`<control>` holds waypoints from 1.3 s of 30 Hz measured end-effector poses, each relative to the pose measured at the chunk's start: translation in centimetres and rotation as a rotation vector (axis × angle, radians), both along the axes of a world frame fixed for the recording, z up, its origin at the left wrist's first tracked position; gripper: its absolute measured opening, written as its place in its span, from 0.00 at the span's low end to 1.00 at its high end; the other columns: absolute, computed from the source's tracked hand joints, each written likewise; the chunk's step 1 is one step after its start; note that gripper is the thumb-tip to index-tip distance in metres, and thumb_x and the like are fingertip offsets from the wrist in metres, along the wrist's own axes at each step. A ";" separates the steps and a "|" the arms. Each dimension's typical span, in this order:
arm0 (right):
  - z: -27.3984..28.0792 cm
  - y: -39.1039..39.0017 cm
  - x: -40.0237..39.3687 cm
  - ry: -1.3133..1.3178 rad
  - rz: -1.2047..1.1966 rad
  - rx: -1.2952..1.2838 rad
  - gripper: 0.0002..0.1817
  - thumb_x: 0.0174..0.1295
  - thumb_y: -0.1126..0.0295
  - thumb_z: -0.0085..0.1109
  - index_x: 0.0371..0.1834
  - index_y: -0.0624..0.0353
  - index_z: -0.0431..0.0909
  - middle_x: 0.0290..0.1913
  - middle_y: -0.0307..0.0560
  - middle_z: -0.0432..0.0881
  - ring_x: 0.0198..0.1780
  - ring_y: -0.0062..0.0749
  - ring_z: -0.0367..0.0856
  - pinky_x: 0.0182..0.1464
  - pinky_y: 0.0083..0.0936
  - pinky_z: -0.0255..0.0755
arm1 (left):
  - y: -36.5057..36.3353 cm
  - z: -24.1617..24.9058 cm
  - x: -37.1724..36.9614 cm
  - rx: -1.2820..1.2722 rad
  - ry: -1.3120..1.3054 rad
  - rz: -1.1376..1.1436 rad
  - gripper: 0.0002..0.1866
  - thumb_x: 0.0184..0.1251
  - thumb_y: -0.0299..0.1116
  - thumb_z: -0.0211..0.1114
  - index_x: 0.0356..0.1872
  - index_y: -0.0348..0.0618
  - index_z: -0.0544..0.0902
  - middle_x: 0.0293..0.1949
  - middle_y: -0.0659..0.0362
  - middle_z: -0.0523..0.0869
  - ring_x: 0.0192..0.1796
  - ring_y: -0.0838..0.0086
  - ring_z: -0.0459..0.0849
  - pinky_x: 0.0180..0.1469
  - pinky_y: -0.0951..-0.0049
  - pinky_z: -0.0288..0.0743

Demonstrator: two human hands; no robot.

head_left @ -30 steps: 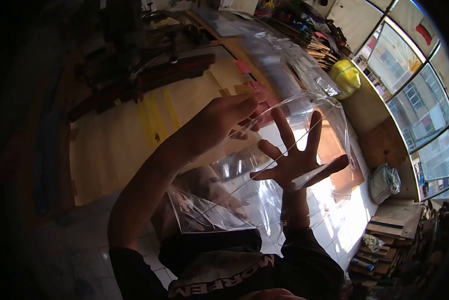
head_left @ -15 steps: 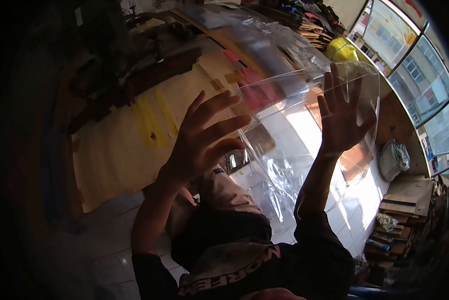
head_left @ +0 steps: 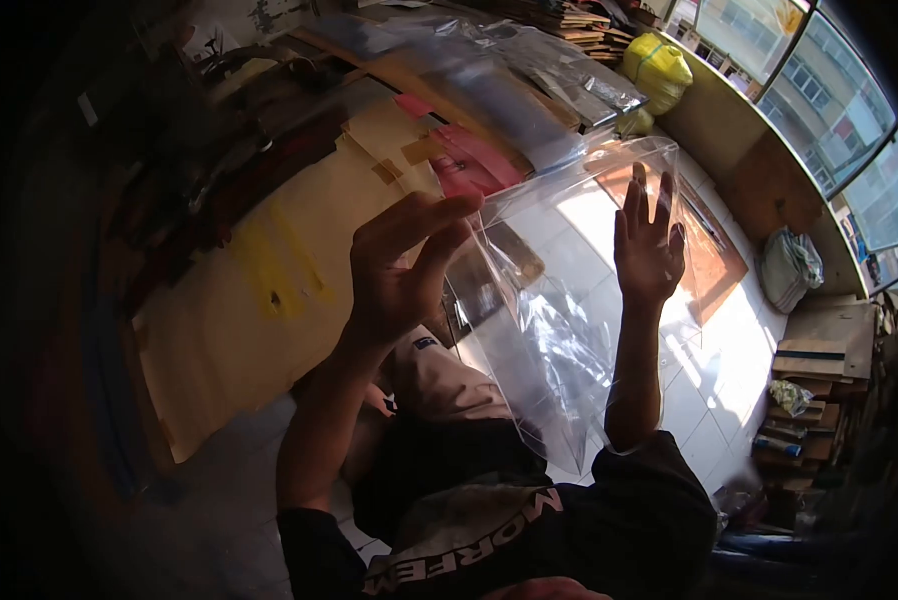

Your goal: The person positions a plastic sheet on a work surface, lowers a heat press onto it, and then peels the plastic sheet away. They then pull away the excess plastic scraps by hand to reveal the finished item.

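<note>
A large clear plastic bag (head_left: 559,345) hangs in the air in front of my body, wrinkled and catching the light. My left hand (head_left: 404,260) pinches its near corner between thumb and index finger. Through the clear film shows my right hand (head_left: 651,245), raised with its fingers stretched upward and the palm flat. The film surrounds that hand in this view and reaches down along the forearm.
At left, a worktable (head_left: 229,350) bears brown paper with yellow tape strips. Pink material (head_left: 464,160) and plastic sheets (head_left: 559,75) lie farther back. A yellow sack (head_left: 657,72) stands by the windows, a pale bag (head_left: 791,268) and stacked boards (head_left: 819,345) at right.
My left hand has closed from spread fingers to a pinch on the bag's corner. My right hand has shifted left and a little lower, and the bag has moved with it.
</note>
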State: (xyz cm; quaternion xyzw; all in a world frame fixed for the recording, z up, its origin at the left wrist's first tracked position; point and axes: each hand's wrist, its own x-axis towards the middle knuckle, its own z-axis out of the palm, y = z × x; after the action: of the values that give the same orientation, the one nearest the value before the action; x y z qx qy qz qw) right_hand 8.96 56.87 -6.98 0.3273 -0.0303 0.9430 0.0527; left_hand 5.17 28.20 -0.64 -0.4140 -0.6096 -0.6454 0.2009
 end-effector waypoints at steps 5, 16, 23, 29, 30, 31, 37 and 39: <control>-4.5 -1.9 3.9 -0.351 -0.587 1.452 0.33 0.68 0.56 0.49 0.71 0.59 0.52 0.68 0.59 0.61 0.67 0.48 0.62 0.67 0.43 0.58 | 3.5 4.1 -1.9 0.015 0.230 0.184 0.09 0.59 0.18 0.60 0.38 0.41 0.85 0.29 0.56 0.85 0.32 0.72 0.84 0.36 0.76 0.76; -2.6 -2.0 14.0 -0.033 -0.143 0.955 0.50 0.63 0.31 0.12 0.71 0.66 0.50 0.70 0.70 0.53 0.72 0.57 0.51 0.72 0.51 0.39 | 4.1 13.3 -6.0 -0.494 0.126 0.547 0.09 0.57 0.20 0.56 0.33 0.34 0.86 0.32 0.45 0.86 0.26 0.65 0.85 0.30 0.74 0.77; -4.0 3.2 13.5 -0.069 -0.413 0.446 0.58 0.50 0.20 0.27 0.67 0.62 0.61 0.46 0.60 0.79 0.40 0.50 0.82 0.49 0.51 0.72 | 0.8 16.0 -3.6 -0.411 -0.137 0.640 0.10 0.58 0.20 0.56 0.37 0.28 0.83 0.22 0.48 0.84 0.23 0.72 0.83 0.28 0.75 0.76; 1.3 1.3 14.7 -0.127 -1.378 1.094 0.72 0.21 0.20 0.62 0.69 0.63 0.56 0.59 0.55 0.66 0.55 0.39 0.69 0.54 0.39 0.69 | 0.4 15.6 -3.4 -0.382 -0.073 0.685 0.10 0.57 0.21 0.55 0.36 0.30 0.84 0.24 0.47 0.85 0.23 0.70 0.85 0.29 0.73 0.78; 1.6 1.1 14.6 -0.322 -1.681 1.310 0.70 0.21 0.22 0.64 0.68 0.60 0.57 0.59 0.54 0.65 0.58 0.41 0.67 0.58 0.41 0.65 | 0.3 15.5 -3.7 -0.370 -0.052 0.692 0.10 0.57 0.22 0.55 0.35 0.31 0.84 0.24 0.47 0.85 0.24 0.70 0.85 0.30 0.72 0.78; 1.8 0.6 13.3 -0.452 -1.797 1.478 0.66 0.25 0.24 0.65 0.67 0.56 0.58 0.64 0.55 0.62 0.65 0.47 0.61 0.65 0.47 0.55 | 0.3 15.5 -3.8 -0.343 -0.047 0.701 0.10 0.57 0.22 0.56 0.35 0.32 0.85 0.25 0.47 0.86 0.25 0.68 0.86 0.32 0.72 0.78; 1.9 -3.3 10.7 -0.542 -0.851 1.323 0.72 0.30 0.25 0.64 0.74 0.58 0.41 0.55 0.58 0.74 0.60 0.51 0.71 0.63 0.50 0.60 | -0.8 14.7 -5.0 -0.273 0.107 0.741 0.09 0.55 0.21 0.56 0.32 0.32 0.85 0.26 0.44 0.85 0.26 0.66 0.86 0.32 0.71 0.78; 2.0 -3.8 11.2 -0.537 -0.893 1.327 0.73 0.27 0.26 0.67 0.74 0.58 0.41 0.51 0.55 0.76 0.56 0.47 0.75 0.59 0.46 0.65 | -1.1 14.4 -5.6 -0.264 0.113 0.748 0.09 0.55 0.21 0.57 0.32 0.32 0.85 0.26 0.44 0.85 0.26 0.65 0.86 0.32 0.71 0.78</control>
State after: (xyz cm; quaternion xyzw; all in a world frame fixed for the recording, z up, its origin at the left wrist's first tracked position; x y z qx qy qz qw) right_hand 20.18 53.11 -4.99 0.0125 -0.7160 0.6662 0.2084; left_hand -0.43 27.06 13.72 -0.2208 -0.7841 -0.4200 0.4001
